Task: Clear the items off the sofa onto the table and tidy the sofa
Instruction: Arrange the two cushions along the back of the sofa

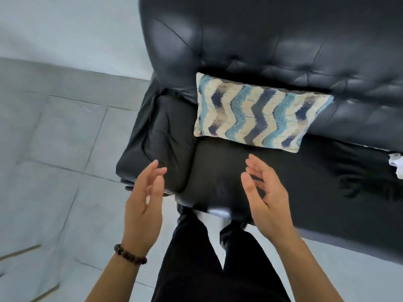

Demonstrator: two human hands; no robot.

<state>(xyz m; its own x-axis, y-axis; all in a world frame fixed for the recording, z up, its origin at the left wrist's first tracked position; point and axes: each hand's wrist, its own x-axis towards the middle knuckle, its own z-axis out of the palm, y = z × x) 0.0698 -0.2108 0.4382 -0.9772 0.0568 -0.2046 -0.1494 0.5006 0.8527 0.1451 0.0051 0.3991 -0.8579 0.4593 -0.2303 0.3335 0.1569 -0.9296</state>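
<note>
A black leather sofa (pixel 272 46) fills the upper right of the head view. A rectangular cushion (pixel 257 114) with blue, navy and cream zigzags leans against the backrest at the sofa's left end, beside the armrest (pixel 161 136). My left hand (pixel 145 203) hovers over the armrest's front corner, fingers apart and holding nothing. My right hand (pixel 265 195) hovers above the seat in front of the cushion, palm turned inward, also holding nothing. Both hands are apart from the cushion. A white item (pixel 397 164) lies on the seat at the right edge, mostly cut off.
Grey tiled floor (pixel 54 149) spreads to the left of the sofa, with a pale wall (pixel 65 29) behind. My legs in black trousers (pixel 207 258) stand right against the sofa's front edge. No table is in view.
</note>
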